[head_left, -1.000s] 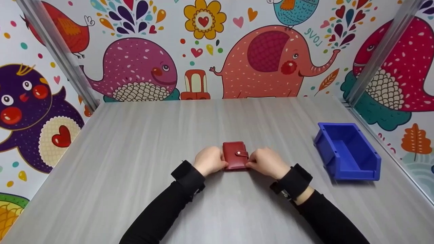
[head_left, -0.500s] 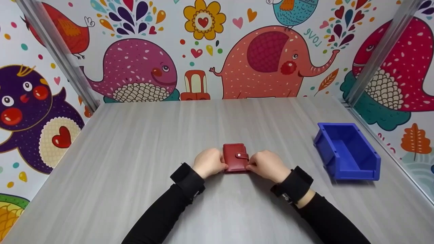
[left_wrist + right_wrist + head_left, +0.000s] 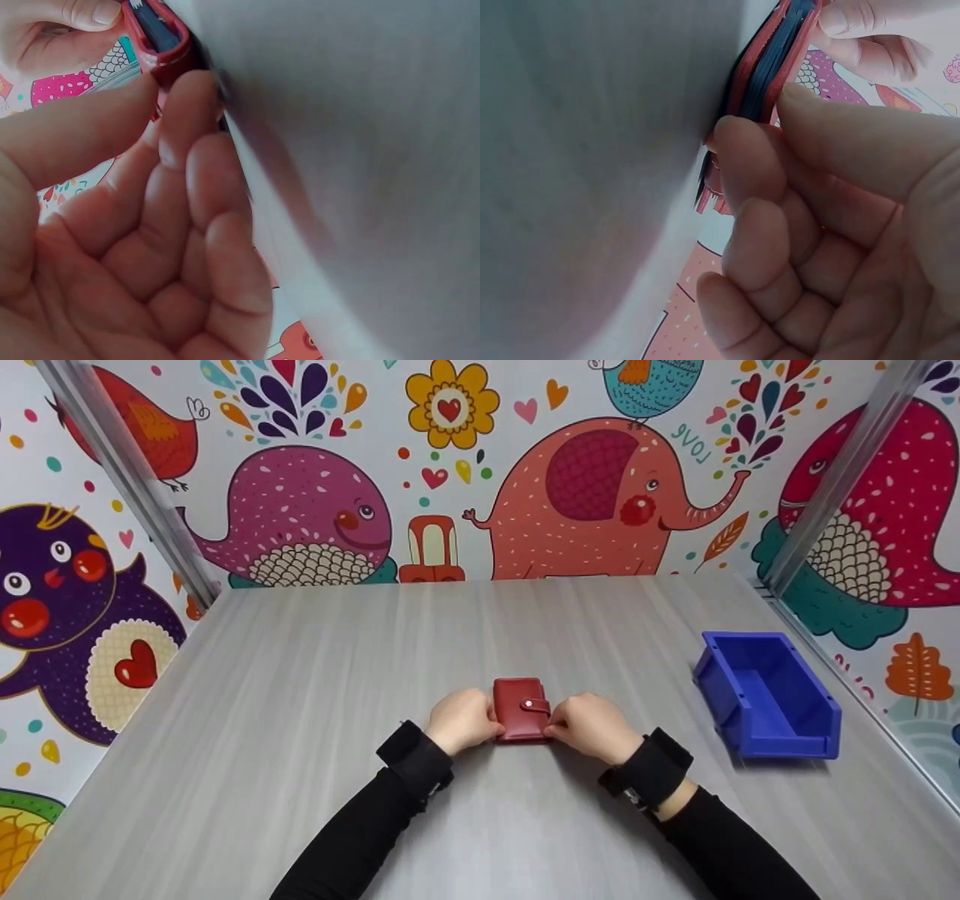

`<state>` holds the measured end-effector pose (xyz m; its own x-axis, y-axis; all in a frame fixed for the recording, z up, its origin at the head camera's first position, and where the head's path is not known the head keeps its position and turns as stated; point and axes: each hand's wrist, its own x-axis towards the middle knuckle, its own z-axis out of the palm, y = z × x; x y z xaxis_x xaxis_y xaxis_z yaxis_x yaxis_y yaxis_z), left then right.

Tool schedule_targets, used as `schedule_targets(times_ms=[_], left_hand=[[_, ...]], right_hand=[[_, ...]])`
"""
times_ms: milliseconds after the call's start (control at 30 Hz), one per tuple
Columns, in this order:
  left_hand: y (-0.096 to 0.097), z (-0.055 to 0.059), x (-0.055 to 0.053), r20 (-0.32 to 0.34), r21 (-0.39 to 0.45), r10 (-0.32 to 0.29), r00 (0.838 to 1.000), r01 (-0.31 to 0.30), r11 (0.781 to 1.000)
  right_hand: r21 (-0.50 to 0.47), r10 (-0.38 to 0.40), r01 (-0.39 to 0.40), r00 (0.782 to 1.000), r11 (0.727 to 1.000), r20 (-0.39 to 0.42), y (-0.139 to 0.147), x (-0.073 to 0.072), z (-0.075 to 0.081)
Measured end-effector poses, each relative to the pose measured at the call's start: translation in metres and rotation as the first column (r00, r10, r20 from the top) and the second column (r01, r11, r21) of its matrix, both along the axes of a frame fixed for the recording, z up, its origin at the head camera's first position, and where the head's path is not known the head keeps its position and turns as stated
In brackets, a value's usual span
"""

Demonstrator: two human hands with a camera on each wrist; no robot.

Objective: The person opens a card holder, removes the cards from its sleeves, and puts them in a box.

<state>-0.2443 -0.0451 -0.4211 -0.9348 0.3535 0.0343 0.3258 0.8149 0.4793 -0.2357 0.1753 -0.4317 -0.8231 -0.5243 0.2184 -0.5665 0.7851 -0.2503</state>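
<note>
A small red wallet [image 3: 519, 712], closed by a strap with a round snap, lies on the table between my hands. At its left edge, near the lower corner, my left hand [image 3: 463, 718] pinches it between thumb and curled fingers. My right hand [image 3: 596, 725] pinches the opposite edge just below the strap. The right wrist view shows the side of the wallet [image 3: 772, 64], with dark layers between its red covers. In the left wrist view the wallet's rounded red end [image 3: 166, 49] stands above my thumb and index fingertip.
A blue plastic bin [image 3: 772, 697] with a low front stands at the right of the grey wood-grain table [image 3: 360, 645]. Cartoon-printed walls rise behind and at both sides, with metal posts [image 3: 142, 495] in the corners.
Over the first half second, the wallet and both hands shifted slightly toward me. Since then they have stayed still, and both hands keep their pinch.
</note>
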Motion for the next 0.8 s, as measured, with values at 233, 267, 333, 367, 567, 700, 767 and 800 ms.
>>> schedule_targets(times_ms=[233, 267, 333, 367, 567, 700, 767, 800], left_hand=[[0.0, 0.001, 0.001, 0.004, -0.014, -0.001, 1.0, 0.001, 1.0], [0.0, 0.001, 0.001, 0.004, -0.016, -0.002, 1.0, 0.002, 1.0], [0.0, 0.001, 0.001, 0.001, -0.02, -0.005, 1.0, 0.005, 1.0], [0.0, 0.001, 0.001, 0.001, -0.02, -0.006, 1.0, 0.006, 1.0], [-0.001, 0.001, 0.0, 0.009, -0.007, -0.005, 1.0, 0.005, 1.0], [-0.002, 0.0, 0.0, 0.011, 0.003, -0.011, 1.0, 0.01, 1.0], [-0.002, 0.0, 0.0, 0.011, 0.004, -0.011, 1.0, 0.011, 1.0], [-0.002, 0.001, 0.0, 0.01, 0.003, -0.011, 1.0, 0.011, 1.0]], right_hand=[[-0.048, -0.087, 0.087, 0.996, 0.995, 0.007, 0.0, -0.005, 0.007], [-0.052, -0.104, 0.104, 0.995, 0.993, -0.007, -0.001, -0.007, 0.008], [-0.056, -0.14, 0.138, 0.989, 0.989, -0.039, -0.006, -0.01, 0.01], [-0.054, -0.156, 0.153, 0.986, 0.987, -0.052, -0.008, -0.012, 0.011], [0.002, -0.238, 0.24, 0.962, 0.971, -0.135, -0.028, -0.02, 0.011], [0.053, -0.261, 0.276, 0.945, 0.96, -0.197, -0.039, -0.019, 0.009], [0.07, -0.262, 0.283, 0.939, 0.957, -0.221, -0.042, -0.019, 0.008], [0.077, -0.26, 0.284, 0.937, 0.956, -0.232, -0.044, -0.019, 0.008]])
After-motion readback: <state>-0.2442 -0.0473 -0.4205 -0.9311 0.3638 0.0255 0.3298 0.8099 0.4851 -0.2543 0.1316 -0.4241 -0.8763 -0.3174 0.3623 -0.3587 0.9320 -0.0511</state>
